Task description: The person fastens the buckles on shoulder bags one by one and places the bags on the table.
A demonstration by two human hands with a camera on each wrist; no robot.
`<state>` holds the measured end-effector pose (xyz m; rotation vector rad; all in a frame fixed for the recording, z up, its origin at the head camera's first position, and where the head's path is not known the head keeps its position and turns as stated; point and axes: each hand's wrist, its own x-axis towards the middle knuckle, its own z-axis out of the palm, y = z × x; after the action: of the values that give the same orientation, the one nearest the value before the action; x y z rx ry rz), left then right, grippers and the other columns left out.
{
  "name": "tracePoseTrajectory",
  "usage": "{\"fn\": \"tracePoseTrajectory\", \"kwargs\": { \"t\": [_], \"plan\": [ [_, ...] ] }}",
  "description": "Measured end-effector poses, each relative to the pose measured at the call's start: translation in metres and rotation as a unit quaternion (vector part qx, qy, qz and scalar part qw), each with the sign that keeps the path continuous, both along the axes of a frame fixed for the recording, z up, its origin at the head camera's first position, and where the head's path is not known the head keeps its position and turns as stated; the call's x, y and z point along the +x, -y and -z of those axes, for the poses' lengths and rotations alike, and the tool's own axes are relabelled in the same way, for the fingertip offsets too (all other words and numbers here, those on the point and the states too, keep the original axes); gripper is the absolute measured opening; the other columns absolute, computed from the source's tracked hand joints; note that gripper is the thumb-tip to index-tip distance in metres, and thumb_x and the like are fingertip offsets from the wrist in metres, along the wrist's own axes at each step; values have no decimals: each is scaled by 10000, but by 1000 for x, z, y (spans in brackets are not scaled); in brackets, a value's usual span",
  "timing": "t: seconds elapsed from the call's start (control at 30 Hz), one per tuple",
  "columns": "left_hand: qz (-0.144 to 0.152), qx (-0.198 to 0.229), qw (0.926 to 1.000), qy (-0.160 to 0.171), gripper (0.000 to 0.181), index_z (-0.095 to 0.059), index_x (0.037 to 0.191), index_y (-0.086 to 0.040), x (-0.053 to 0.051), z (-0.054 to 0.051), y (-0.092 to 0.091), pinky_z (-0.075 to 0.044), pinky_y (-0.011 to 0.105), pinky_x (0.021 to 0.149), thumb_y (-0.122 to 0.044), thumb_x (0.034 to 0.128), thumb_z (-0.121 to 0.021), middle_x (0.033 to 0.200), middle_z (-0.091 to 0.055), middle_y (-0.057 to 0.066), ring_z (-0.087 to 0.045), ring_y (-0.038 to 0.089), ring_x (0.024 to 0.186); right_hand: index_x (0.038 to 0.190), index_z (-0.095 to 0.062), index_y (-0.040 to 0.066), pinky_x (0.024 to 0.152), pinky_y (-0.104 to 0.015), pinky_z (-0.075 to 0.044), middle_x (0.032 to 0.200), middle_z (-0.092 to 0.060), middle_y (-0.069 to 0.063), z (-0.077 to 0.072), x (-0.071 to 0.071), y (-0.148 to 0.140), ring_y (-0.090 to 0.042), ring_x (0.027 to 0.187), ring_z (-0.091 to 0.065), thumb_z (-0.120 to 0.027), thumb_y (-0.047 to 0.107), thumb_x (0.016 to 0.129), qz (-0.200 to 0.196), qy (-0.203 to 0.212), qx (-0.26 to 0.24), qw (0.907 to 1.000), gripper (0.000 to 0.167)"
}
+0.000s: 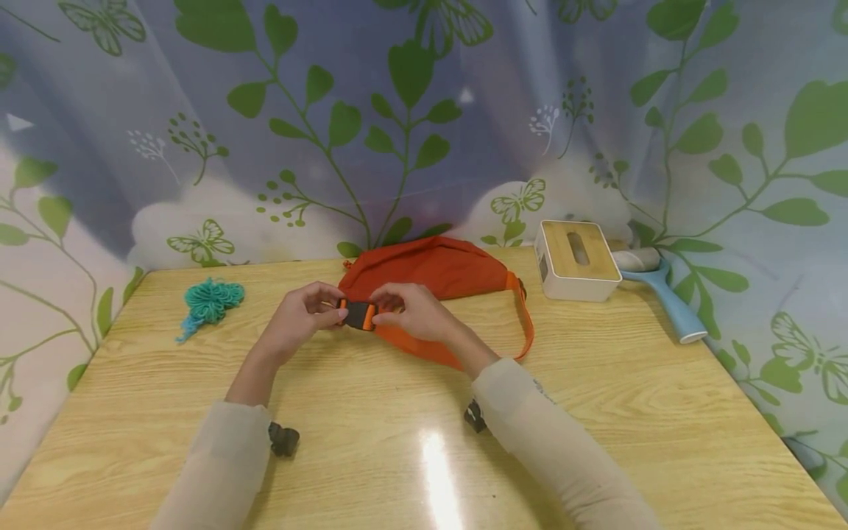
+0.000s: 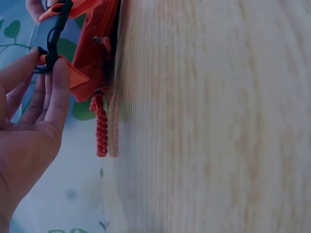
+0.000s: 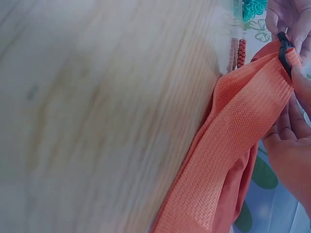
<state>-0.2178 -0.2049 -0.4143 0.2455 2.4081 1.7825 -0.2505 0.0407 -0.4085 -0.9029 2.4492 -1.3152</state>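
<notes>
A red-orange waist bag (image 1: 430,269) lies on the table at the back, its orange strap (image 3: 228,131) running up to a black buckle (image 1: 358,314). Both hands hold this buckle a little in front of the bag. My left hand (image 1: 298,320) pinches its left end between thumb and fingers, by a short orange webbing piece. On the other end, the right hand (image 1: 420,313) pinches the buckle where the strap is threaded. The two buckle halves look joined in the head view. A braided red zipper pull (image 2: 100,126) hangs from the bag in the left wrist view.
A teal yarn bundle (image 1: 212,302) lies at the back left of the wooden table (image 1: 371,456). At the back right stands a white tissue box (image 1: 583,287) with a wooden lid, beside a blue-handled lint roller (image 1: 672,298). A patterned curtain (image 1: 411,147) hangs behind.
</notes>
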Motion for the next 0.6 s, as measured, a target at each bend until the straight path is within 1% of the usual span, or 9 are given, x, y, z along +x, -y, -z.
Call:
{"fn": "tracePoseTrajectory", "kwargs": {
  "t": [0.17,0.33,0.47,0.6],
  "plan": [
    [8,-57,10000,-7,306,-609,1226,39,-1,3,1,-570,475,899,-75,962,-713,1163,-619,184,-635,257,998,1206,-698,71,849,-278,-528,1030,-688,-21,2,-1,2,-145,939,-637,-742,131,947,-15,-93,55,9999,269],
    [57,-29,9999,84,300,-607,1233,27,-1,4,2,-565,483,908,-84,971,-703,1183,-610,182,-630,269,1017,1180,-708,66,837,-278,-531,1013,-689,-18,3,0,3,-152,928,-639,-744,145,947,-72,-60,46,9999,249],
    [56,-85,9998,193,289,-609,1232,20,-1,4,3,-568,488,903,-81,975,-695,1189,-607,184,-640,278,1007,1168,-713,66,812,-276,-530,980,-686,-7,4,0,4,-150,912,-633,-754,153,940,-132,-49,50,9999,247],
    [63,-139,9995,282,297,-613,1230,22,-2,6,4,-580,470,881,-115,981,-697,1198,-606,182,-654,274,980,1153,-715,71,797,-269,-525,958,-678,4,6,0,6,-150,904,-624,-758,155,938,-160,-32,85,9998,235]
  ]
}}
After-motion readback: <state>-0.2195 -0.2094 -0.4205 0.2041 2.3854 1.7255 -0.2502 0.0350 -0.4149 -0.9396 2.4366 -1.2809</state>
